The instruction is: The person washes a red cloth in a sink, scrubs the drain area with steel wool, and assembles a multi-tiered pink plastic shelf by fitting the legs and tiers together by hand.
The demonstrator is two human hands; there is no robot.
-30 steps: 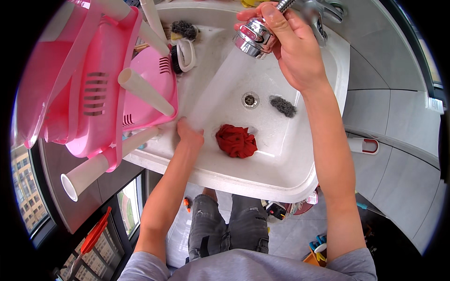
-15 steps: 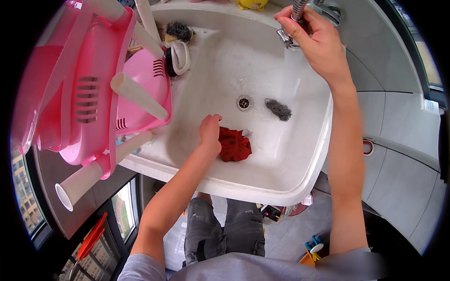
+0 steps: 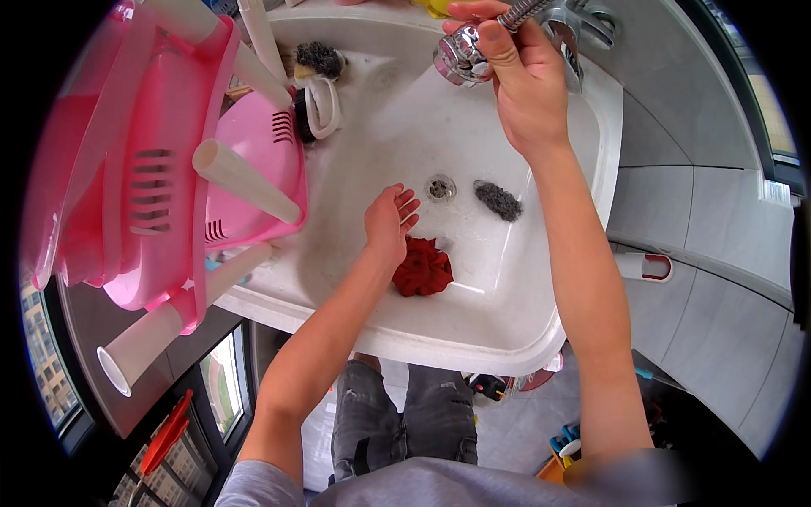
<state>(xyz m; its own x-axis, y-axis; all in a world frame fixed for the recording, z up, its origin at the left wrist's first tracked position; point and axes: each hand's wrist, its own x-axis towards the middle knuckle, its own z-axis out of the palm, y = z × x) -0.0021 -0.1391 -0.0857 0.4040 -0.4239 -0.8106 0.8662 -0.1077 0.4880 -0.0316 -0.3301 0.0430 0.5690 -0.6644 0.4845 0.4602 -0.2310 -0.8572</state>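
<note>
At the far right of the white sink (image 3: 541,325), my right hand (image 3: 532,93) is closed round a chrome spray head (image 3: 461,56) on a ribbed metal hose. The head is tilted toward the sink's left side. My left hand (image 3: 392,221) hovers over the basin, its fingers apart and nothing in them. Just beside its wrist a crumpled red cloth (image 3: 424,269) lies on the sink bottom. A dark grey steel-wool scourer (image 3: 498,200) rests to the right of the drain (image 3: 439,188).
A tiered pink rack (image 3: 169,177) with white tubes stands at the left. On the sink's left ledge sit a white-handled brush (image 3: 319,108) and another grey scourer (image 3: 319,59). Behind the spray head is the chrome tap (image 3: 568,38); grey tiled wall (image 3: 676,198) runs along the right.
My right hand has moved left, bringing the spray head out from near the tap and tilting it. My left hand has lifted off the red cloth, with its fingers now spread.
</note>
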